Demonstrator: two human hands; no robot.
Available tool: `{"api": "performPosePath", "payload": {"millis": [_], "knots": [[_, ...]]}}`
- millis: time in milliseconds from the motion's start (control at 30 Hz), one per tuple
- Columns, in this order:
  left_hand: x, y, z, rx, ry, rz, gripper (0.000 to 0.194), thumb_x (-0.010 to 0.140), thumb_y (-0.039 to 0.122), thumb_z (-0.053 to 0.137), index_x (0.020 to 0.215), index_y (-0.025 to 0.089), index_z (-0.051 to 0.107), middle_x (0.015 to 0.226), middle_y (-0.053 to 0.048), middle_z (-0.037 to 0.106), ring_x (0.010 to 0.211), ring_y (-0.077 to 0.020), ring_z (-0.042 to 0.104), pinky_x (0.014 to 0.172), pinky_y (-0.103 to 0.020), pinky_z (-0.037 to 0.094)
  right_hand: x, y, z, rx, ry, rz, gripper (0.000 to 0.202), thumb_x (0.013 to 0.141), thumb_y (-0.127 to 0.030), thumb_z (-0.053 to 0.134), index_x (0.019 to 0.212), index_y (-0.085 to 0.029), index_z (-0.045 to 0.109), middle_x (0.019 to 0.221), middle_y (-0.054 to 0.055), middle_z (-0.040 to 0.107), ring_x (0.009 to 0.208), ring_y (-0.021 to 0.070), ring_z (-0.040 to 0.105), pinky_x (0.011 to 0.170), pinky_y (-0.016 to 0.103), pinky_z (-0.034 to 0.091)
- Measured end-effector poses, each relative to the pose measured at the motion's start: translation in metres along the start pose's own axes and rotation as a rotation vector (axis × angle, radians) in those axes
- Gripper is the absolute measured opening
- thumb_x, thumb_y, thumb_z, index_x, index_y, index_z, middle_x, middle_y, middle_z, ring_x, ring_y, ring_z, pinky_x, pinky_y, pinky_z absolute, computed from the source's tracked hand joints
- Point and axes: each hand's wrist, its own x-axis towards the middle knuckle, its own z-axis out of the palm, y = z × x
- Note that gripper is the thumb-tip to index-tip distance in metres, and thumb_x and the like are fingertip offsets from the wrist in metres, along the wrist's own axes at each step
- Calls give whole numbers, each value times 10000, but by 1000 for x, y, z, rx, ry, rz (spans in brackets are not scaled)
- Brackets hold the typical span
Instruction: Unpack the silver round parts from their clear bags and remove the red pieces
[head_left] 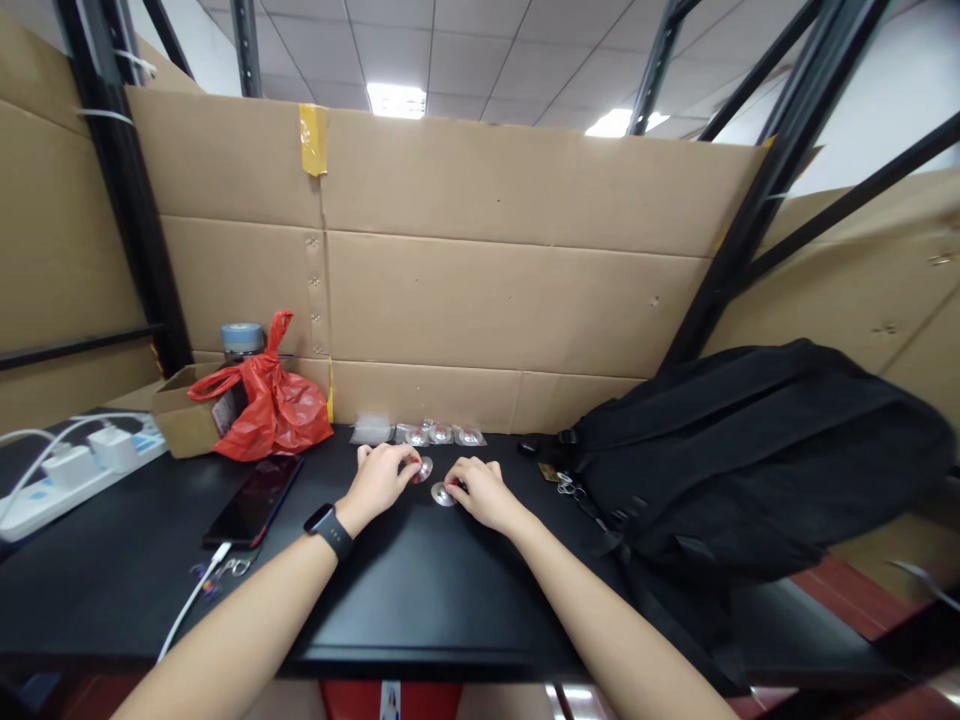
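Observation:
My left hand (381,482), with a dark smartwatch on its wrist, pinches a small round silvery disc (426,469) with a red part near the fingertips. A second shiny disc (441,495) is gripped at its edge by the thumb and fingers of my right hand (486,492). The two discs are close together but apart, just over the black tabletop (420,590). Behind them, several similar discs in clear packets (442,434) lie along the cardboard wall. A small stack of clear plastic bags (372,430) is to their left.
On the left are a phone (253,500) with a white cable, a power strip (82,475), a small cardboard box (184,415) and a red plastic bag (274,405). A black backpack (750,450) fills the right side, with keys (568,484) beside it.

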Motion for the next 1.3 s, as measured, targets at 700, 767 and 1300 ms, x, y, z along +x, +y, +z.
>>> {"api": "performPosePath", "payload": {"millis": [700,767,1300], "knots": [[3,0,15,-531,-80,10,158,872,320,594,867,178,664,908,-41,739,866,-180,690,834,-274,512,5,-16,5,1057,63,91,477,824,-517,667,1165,-190,605,1020,79,684,705,183,728,660,324,590],[3,1,14,-481,-83,26,175,881,330,579,877,185,677,907,-35,742,862,-179,686,831,-271,509,5,-17,3,1043,68,84,475,800,-494,706,1150,-183,629,1025,82,688,720,185,724,676,323,586],[11,-87,-6,352,-146,-185,424,987,465,347,1189,292,677,1451,-45,534,1350,-338,394,1036,-587,334,0,-16,-1,857,98,95,459,742,-400,756,1122,-180,623,1145,89,656,743,143,693,752,309,558]]}}
